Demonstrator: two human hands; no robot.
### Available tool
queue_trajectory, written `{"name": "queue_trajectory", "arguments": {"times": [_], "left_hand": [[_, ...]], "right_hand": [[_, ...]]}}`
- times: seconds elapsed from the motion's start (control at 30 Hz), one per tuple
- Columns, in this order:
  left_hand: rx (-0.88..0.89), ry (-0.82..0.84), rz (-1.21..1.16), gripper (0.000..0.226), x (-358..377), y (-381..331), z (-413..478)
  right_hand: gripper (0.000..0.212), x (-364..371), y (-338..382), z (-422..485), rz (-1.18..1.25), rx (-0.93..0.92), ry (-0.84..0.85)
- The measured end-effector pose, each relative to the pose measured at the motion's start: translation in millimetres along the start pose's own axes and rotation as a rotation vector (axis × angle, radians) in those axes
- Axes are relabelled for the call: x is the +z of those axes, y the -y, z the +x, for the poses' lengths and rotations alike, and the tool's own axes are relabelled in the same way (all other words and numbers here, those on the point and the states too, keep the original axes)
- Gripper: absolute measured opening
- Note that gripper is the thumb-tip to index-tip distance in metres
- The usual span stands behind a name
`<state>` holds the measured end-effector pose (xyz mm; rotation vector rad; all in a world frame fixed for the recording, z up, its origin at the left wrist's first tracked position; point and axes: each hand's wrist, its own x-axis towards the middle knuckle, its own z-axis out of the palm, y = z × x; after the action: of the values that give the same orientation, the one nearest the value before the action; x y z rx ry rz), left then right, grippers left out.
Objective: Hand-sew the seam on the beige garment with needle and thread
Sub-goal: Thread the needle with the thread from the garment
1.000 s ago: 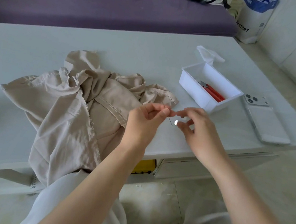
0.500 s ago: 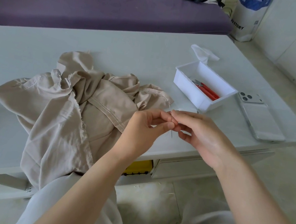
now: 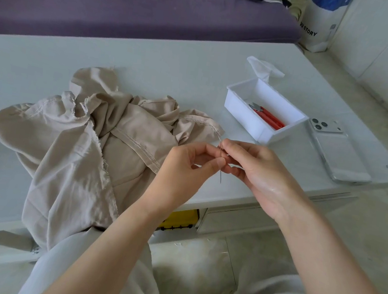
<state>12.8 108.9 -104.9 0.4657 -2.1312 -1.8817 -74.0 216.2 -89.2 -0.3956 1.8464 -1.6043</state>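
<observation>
Left hand [image 3: 184,168] fingers pinch the thin steel needle [image 3: 220,173] upright; right hand [image 3: 257,171] fingertips pinch near its eye. Feed thread steadily, right of the crumpled beige fabric garment [image 3: 82,145].

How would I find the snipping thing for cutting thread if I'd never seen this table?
Start at the white table and look right of the beige garment for the white plastic box. Inside lie the thread snips. They are the only red-handled thing there, with short metal blades.

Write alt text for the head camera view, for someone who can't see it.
Two bare hands, left hand and right hand, pinch a needle above a white table's edge. A crumpled beige garment lies left; a white tray holds red snips.
</observation>
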Motion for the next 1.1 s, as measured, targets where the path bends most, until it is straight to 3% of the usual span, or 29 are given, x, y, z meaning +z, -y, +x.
{"name": "queue_trajectory", "arguments": {"times": [0.17,0.3,0.47,0.6,1.1], "left_hand": [[-0.063,-0.052,-0.098,0.013,-3,-4,-1],[-0.121,-0.176,-0.174,0.01,-10,-2,3],[-0.136,-0.247,-0.204,0.005,-15,-1,4],[-0.137,-0.228,-0.211,0.004,-13,-2,2],[-0.169,-0.251,-0.043,0.014,-10,1,4]], "right_hand": [[0.018,1,0,1,0.012,-0.019,-0.089],[0.018,2,-4,6,-0.183,-0.161,-0.228],[0.009,6,-11,7,-0.407,-0.329,-0.266],[0.008,10,-13,4,-0.5,-0.427,-0.266],[0.009,10,-15,4,-0.567,-0.492,-0.214]]}}
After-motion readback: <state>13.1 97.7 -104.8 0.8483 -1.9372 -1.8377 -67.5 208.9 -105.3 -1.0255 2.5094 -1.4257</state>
